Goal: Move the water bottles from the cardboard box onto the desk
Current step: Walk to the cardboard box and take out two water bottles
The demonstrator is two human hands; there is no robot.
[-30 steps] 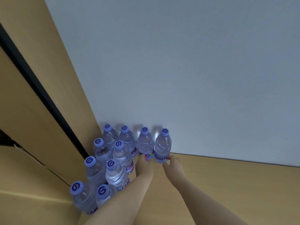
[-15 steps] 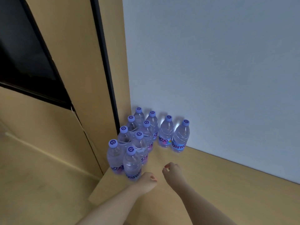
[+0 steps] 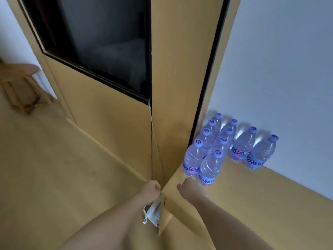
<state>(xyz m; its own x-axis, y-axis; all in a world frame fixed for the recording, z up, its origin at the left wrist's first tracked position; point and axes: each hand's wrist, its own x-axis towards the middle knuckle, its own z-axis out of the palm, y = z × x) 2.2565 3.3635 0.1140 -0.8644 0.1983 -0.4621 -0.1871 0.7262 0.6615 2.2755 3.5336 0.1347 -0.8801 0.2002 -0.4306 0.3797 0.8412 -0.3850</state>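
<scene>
Left hand (image 3: 150, 188): seen from behind at the corner edge of the surface (image 3: 261, 204), fingers loosely curled, nothing gripped as far as can be told. Right hand (image 3: 189, 188): held just over the surface near its corner, fingers loosely curled, nothing held; it lies just beside the nearest bottle (image 3: 210, 167) without touching it.

Water bottles (image 3: 223, 143): ten counted, all upright with lilac caps, stood on the surface against the grey wall (image 3: 279, 69). Eight are packed in two rows along the wooden panel (image 3: 180, 69); two more (image 3: 252, 150) stand slightly apart to the right, side by side.

Cardboard box: not in view; its place cannot be told.

Other items: a crumpled pale wrapper or bag (image 3: 153, 212) wedged below the surface corner; a dark recessed pane (image 3: 100, 42) in the wooden unit; a wooden stool or small table (image 3: 19, 85) on the floor at far left, blurred.

Step in hand, as judged: both hands are free, so a return to the box for further bottles is expected. To be done well: bottles are best gripped round the body below the shoulder, one per hand, and set down upright in the free area to the right of the pair, close to the wall. Standing bottles should not be brushed, since the packed rows could topple together.
</scene>
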